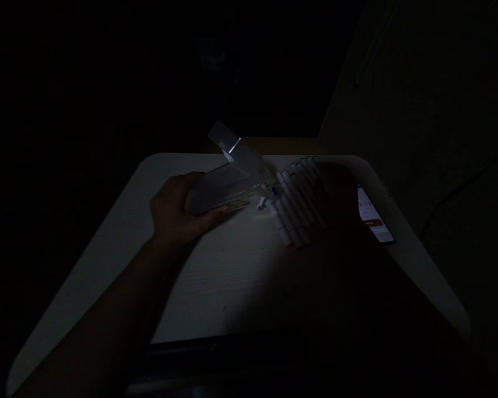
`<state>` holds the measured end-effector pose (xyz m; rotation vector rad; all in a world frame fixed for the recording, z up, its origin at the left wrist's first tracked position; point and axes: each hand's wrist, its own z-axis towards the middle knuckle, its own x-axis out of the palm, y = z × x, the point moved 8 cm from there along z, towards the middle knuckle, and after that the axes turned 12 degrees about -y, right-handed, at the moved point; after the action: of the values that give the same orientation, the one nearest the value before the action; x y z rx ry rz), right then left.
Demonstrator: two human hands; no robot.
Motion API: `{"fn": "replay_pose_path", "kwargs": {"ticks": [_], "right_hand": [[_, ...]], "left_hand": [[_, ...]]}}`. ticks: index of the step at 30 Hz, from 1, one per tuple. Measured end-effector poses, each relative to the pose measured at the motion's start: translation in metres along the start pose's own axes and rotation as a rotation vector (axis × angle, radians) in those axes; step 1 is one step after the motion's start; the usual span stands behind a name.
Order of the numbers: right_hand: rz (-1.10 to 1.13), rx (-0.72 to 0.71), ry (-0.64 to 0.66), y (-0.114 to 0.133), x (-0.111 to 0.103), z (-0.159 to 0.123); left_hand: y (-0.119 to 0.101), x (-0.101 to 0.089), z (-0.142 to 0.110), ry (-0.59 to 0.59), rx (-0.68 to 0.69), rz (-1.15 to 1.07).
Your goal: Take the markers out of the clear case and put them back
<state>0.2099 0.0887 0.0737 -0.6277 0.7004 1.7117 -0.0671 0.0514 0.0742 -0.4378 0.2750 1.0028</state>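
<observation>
My left hand (176,204) is wrapped round a clear plastic case (224,185), which lies tilted with its flap raised at the far end. A small label shows on the case's near side by my thumb. Just right of its mouth, several white markers (292,202) with coloured end bands lie side by side on the table. My right hand (340,190) is over or beside the right end of these markers, in deep shadow. Its fingers are too dark to make out, so whether it grips a marker is hidden.
A white table (203,293) with rounded corners carries everything. Right of my right hand lies a phone (373,215) with a lit screen. A dark object (216,348) runs along the near edge. A cable (460,188) hangs at the right, and the surroundings are very dark.
</observation>
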Motion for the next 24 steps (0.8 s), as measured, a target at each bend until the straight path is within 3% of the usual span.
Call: {"fn": "replay_pose_path", "kwargs": {"ticks": [2, 4, 7, 9, 13, 18, 24], "right_hand": [[0.177, -0.151, -0.146, 0.026, -0.020, -0.002], [0.331, -0.309, -0.166, 0.053, -0.030, -0.010], [0.512, -0.484, -0.038, 0.086, -0.028, -0.025], [0.568, -0.522, 0.065, 0.097, -0.020, -0.032], [0.631, -0.522, 0.193, 0.103, -0.008, -0.037], [0.611, -0.437, 0.276, 0.100, -0.002, -0.034], [0.588, -0.490, 0.182, 0.098, -0.005, -0.034]], "left_hand": [[-0.006, 0.000, 0.000, 0.008, 0.047, -0.032], [-0.011, 0.000, 0.000, 0.019, 0.085, -0.046], [-0.016, 0.000, 0.001, 0.029, 0.127, -0.045], [-0.020, 0.001, 0.001, 0.046, 0.167, -0.046], [-0.027, 0.001, 0.002, 0.062, 0.244, -0.042], [-0.026, 0.003, 0.002, 0.096, 0.209, -0.050], [-0.020, 0.005, 0.001, 0.124, 0.130, -0.050]]}}
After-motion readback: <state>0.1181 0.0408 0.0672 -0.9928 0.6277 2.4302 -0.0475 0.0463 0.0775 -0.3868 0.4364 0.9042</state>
